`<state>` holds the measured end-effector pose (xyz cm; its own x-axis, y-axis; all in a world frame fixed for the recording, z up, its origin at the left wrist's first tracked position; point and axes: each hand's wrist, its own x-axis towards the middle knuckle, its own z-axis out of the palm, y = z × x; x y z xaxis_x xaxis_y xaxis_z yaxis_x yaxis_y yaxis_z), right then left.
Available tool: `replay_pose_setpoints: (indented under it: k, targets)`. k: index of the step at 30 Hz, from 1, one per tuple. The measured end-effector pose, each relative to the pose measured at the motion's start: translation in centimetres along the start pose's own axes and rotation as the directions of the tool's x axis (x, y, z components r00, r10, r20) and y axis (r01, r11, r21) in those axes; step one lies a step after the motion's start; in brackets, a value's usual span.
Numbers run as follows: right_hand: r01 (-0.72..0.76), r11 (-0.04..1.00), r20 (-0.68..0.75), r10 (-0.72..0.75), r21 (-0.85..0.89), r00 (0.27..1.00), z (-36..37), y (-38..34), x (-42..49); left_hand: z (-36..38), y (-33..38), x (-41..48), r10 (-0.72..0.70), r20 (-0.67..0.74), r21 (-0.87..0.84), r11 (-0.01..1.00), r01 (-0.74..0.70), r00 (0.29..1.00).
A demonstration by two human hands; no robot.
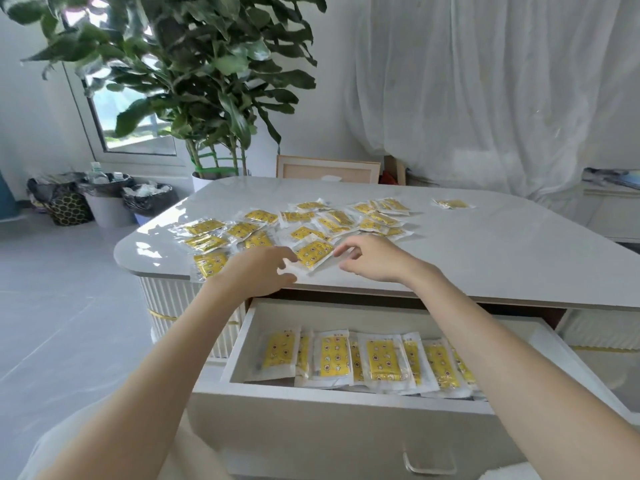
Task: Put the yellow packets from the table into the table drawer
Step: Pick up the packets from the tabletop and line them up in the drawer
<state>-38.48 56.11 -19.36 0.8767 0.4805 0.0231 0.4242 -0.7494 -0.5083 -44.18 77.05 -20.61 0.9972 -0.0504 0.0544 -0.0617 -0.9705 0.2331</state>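
Note:
Several yellow packets (258, 216) in clear wrappers lie scattered over the white table (485, 251). One yellow packet (313, 254) lies near the front edge, between my hands. My left hand (263, 271) pinches its left clear edge between fingers and thumb. My right hand (367, 258) has loosely curled fingers, and its fingertips touch the packet's right corner. Below the tabletop the table drawer (346, 407) stands pulled out, with a row of yellow packets (382, 363) lying in it. One lone packet (452, 204) lies far right on the table.
A large potted plant (207, 98) stands behind the table's far left corner. Bins with black liners (104, 199) stand on the floor at left. A framed board (327, 168) leans behind the table, and white curtains (485, 81) hang at the back right.

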Motion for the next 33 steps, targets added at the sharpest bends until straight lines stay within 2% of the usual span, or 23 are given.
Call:
replay_pose_setpoints:
  k: [4, 7, 11, 14, 17, 21, 24, 26, 30, 33]
  targets:
    - [0.018, 0.999, 0.002, -0.018, -0.035, 1.0, 2.0, -2.0, 3.1, -1.0, -3.5, 1.7, -0.148, -0.065, -0.033, 0.989, 0.146, 0.987]
    - [0.031, 0.99, 0.023, -0.028, -0.137, 0.999, 4.3, -3.0, 5.5, -0.5, -6.1, 2.6, -0.253, -0.082, -0.013, 0.967, 0.253, 0.964]
    - [-0.057, 0.959, 0.08, 0.083, -0.276, 0.993, 6.7, -3.0, 7.9, 1.0, -8.7, 3.3, -0.413, -0.033, -0.001, 0.911, 0.413, 0.91]
    - [-0.111, 0.937, 0.029, 0.127, -0.331, 0.991, 7.8, -2.9, 8.7, 2.0, -9.8, 3.5, -0.476, -0.004, 0.004, 0.88, 0.476, 0.88]
    - [-0.151, 0.94, -0.043, 0.145, -0.306, 0.989, 8.2, -3.0, 9.5, 1.8, -10.3, 3.8, -0.485, -0.001, -0.028, 0.874, 0.484, 0.875]
    - [-0.186, 0.929, -0.101, 0.161, -0.319, 0.982, 8.3, -2.8, 9.4, 0.8, -9.7, 3.6, -0.516, -0.021, -0.175, 0.845, 0.505, 0.856]
    - [-0.212, 0.942, -0.201, 0.162, -0.26, 0.966, 8.7, -2.0, 8.8, 0.5, -9.8, 3.6, -0.599, 0.045, -0.423, 0.713, 0.558, 0.8]
    - [-0.209, 0.955, -0.246, 0.155, -0.211, 0.957, 8.8, -1.4, 8.6, 0.1, -9.8, 3.4, -0.602, 0.093, -0.546, 0.635, 0.546, 0.793]
    - [-0.25, 0.959, -0.318, 0.197, -0.134, 0.927, 8.8, -0.6, 8.6, -0.9, -9.9, 3.1, -0.569, 0.119, -0.595, 0.615, 0.517, 0.814]
    - [-0.276, 0.959, -0.363, 0.239, -0.055, 0.901, 9.0, 0.0, 8.9, -1.7, -10.5, 2.7, -0.547, 0.177, -0.673, 0.54, 0.506, 0.818]
